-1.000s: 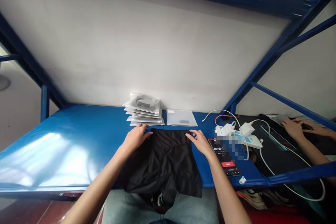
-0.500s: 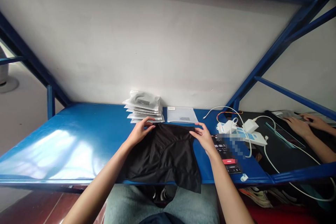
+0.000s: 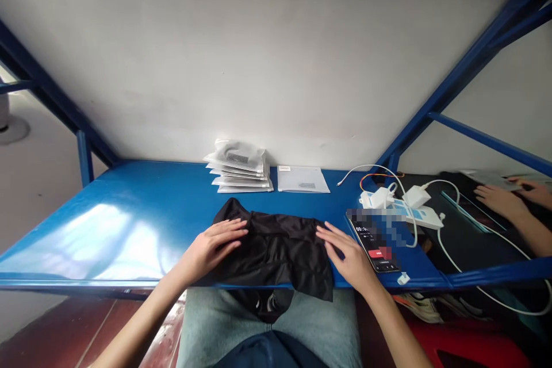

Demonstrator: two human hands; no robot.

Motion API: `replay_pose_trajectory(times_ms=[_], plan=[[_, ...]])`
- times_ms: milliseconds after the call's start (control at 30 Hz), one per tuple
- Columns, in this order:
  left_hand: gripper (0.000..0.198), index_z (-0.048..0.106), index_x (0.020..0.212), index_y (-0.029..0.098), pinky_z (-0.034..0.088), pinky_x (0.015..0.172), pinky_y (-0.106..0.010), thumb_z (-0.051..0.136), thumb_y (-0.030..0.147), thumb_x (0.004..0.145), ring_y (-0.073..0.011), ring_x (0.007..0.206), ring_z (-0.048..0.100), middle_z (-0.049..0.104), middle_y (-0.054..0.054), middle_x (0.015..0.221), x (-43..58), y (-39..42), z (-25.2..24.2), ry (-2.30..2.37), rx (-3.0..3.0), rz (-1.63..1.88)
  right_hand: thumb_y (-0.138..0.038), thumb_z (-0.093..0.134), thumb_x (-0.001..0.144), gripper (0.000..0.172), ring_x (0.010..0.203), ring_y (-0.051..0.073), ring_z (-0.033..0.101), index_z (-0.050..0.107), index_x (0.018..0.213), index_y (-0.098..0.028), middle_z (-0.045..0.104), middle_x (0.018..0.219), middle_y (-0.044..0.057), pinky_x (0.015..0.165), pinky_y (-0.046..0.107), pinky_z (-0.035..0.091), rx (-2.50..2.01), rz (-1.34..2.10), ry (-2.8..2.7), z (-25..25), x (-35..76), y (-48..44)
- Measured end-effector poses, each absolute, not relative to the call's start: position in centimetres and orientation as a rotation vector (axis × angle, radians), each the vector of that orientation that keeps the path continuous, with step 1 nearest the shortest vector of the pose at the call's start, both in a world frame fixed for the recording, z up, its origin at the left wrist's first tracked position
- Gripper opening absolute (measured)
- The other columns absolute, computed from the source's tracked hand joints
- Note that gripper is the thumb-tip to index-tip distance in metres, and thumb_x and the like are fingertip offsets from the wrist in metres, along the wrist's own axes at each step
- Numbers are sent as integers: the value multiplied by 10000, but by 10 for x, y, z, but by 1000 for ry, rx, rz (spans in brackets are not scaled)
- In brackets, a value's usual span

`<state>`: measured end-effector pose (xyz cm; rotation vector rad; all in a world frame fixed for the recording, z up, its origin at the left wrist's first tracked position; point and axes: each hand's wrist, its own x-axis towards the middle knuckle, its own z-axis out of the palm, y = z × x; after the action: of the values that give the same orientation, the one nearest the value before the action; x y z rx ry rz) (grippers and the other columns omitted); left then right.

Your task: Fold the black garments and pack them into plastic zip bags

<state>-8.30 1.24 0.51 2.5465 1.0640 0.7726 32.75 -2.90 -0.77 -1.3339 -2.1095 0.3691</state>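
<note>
A black cloth garment (image 3: pixel 278 253) lies on the blue table (image 3: pixel 168 207) in front of me, its far edge folded over and its near edge hanging past the table's front. What kind of garment it is, I cannot tell. My left hand (image 3: pixel 214 244) rests flat on the left side of the cloth, fingers stretched. On the right edge lies my right hand (image 3: pixel 345 253), fingers likewise extended, with the tips touching the fabric.
Behind the garment stand a stack of frosted zip bags (image 3: pixel 241 169) and a single flat bag (image 3: pixel 302 180). To the right are a phone (image 3: pixel 373 244), a power strip (image 3: pixel 425 215) with chargers and white cables, and another person's hand (image 3: pixel 500 201). Blue frame bars slope at both sides.
Both hands have come nearer to me and changed from pinching the garment's far edge to lying flat on it. That edge has been folded toward me, making the cloth shorter.
</note>
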Motion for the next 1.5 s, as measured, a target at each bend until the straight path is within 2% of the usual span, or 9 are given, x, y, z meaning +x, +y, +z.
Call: replay_pose_trajectory(times_ms=[200, 333, 467, 900, 1033, 1167, 1300, 1433, 1500], plan=[[781, 400, 1582, 319, 390, 1207, -568, 706, 556, 903, -328, 1458, 465, 462, -90, 1597, -108, -40, 3, 951, 2754, 489, -288, 670, 941, 589, 1433, 324, 505, 515, 1504, -363, 581, 1505, 54, 1129, 565, 475, -1141, 152, -2519, -8, 332, -77], [630, 406, 1573, 348, 397, 1213, -539, 648, 350, 991, -280, 1428, 510, 568, -53, 1519, -114, -45, -16, 960, 2848, 562, -440, 742, 891, 778, 1467, 353, 451, 401, 1580, -317, 500, 1566, 83, 1153, 599, 438, -1090, 133, -2652, -10, 325, -87], [549, 502, 1512, 350, 424, 1203, -512, 659, 314, 987, -249, 1361, 585, 671, -37, 1407, -115, -43, -27, 932, 2835, 637, -178, 662, 947, 728, 1437, 254, 505, 365, 1586, -360, 549, 1531, 27, 1137, 487, 480, -1097, 143, -2694, -14, 327, -80], [260, 730, 1233, 317, 506, 1121, -422, 555, 298, 1041, -206, 1197, 709, 771, -27, 1229, -109, -48, -16, 971, 2648, 679, -63, 483, 960, 632, 1386, 233, 561, 533, 1470, -433, 644, 1432, -29, 1059, 472, 543, -1235, 261, -2614, -12, 383, -77], [283, 746, 1002, 256, 584, 844, -303, 494, 375, 1056, -191, 884, 771, 810, -29, 930, -101, -42, 1, 1225, 2473, 704, -171, 487, 994, 423, 1259, 254, 674, 704, 1282, -393, 745, 1292, 3, 996, 443, 589, -1386, 454, -2336, -2, 377, -73], [339, 696, 928, 265, 420, 551, -249, 443, 451, 1057, -173, 606, 677, 703, 19, 684, -86, -23, 15, 1477, 2260, 528, -428, 469, 1036, 287, 903, 259, 769, 724, 1102, -313, 795, 1018, 40, 758, 360, 632, -1632, 619, -2068, 2, 372, -53], [285, 693, 925, 279, 378, 544, -253, 528, 495, 1013, -201, 646, 693, 733, 12, 759, -69, -8, 7, 1667, 2232, 444, -539, 565, 970, 313, 569, 205, 639, 667, 1122, -285, 650, 698, -13, 551, 311, 554, -1733, 434, -2012, -1, 370, -36], [244, 695, 1045, 276, 494, 730, -317, 557, 473, 1005, -252, 882, 699, 732, -52, 1039, -58, -14, -10, 1817, 2365, 683, -459, 533, 996, 278, 865, 286, 676, 678, 1161, -289, 648, 932, 90, 742, 389, 565, -1676, -19, -1897, 6, 332, -46], [291, 682, 1146, 276, 514, 870, -388, 566, 497, 996, -287, 1005, 659, 692, -88, 1140, -60, -19, -15, 1874, 2364, 864, -384, 488, 1032, 230, 848, 264, 671, 685, 1123, -306, 649, 911, 86, 766, 374, 556, -1592, 43, -1896, 9, 300, -55]])
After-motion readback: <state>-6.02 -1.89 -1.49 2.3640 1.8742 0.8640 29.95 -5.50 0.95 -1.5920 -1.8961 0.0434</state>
